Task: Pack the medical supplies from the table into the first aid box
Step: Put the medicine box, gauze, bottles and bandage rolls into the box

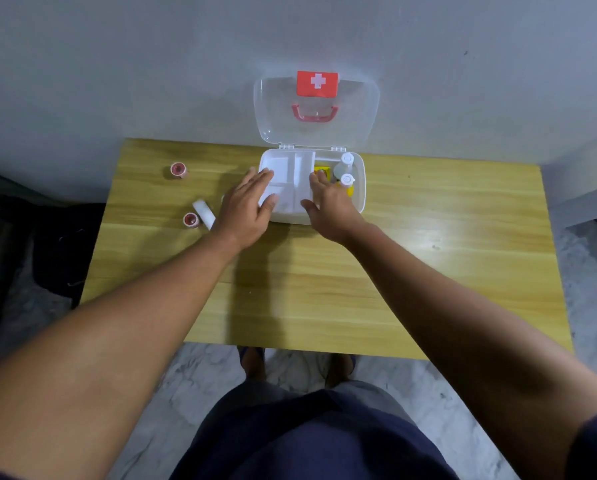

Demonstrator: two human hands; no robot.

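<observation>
- Left hand (247, 206) flat and spread, fingers on the left edge of the white divider tray (286, 181); holding nothing, looks like it's steadying or seating the tray.
- Right hand (328, 206) on the tray's right edge, fingers loosely curled next to the yellow item (323, 170); can't tell if it's pinching the tray rim or just pressing.
- Tray sits between both hands, in the left part of the first aid box (359, 188). Tray compartments look empty.
- Just past the right fingertips: two white bottles (347, 168), upright in the box's right section.
- Clear lid (316, 109) stands open against the wall, out of the way for loading.
- Unpacked, left of the left hand: white gauze roll (203, 213), two tape rolls (178, 170), on the wooden table (428, 220).
</observation>
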